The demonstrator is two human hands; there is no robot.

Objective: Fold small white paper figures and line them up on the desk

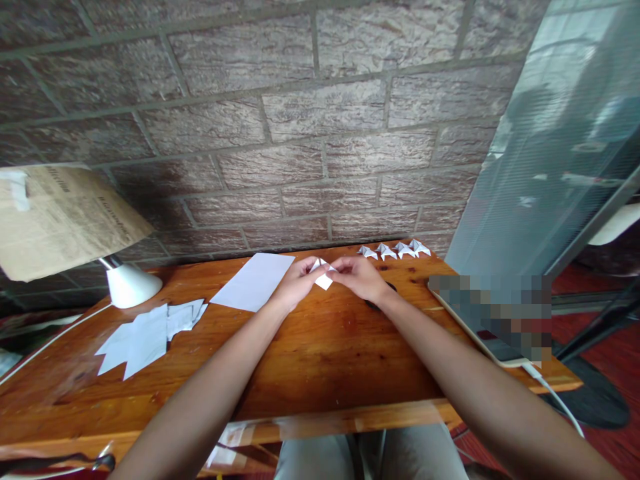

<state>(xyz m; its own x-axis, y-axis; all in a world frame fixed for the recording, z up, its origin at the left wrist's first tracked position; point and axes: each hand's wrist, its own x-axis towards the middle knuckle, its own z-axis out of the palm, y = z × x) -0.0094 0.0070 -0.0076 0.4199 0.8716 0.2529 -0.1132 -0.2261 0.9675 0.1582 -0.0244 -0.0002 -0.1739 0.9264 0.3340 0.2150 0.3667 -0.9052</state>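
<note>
My left hand, right hand pinch folded paper from both ends near desk far edge, likely steadying crease.

Home study: wooden desk, lamp, brick wall

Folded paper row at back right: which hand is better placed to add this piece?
Probably the right hand: it pinches the small folded piece and lies nearer the row than the left hand.
</note>
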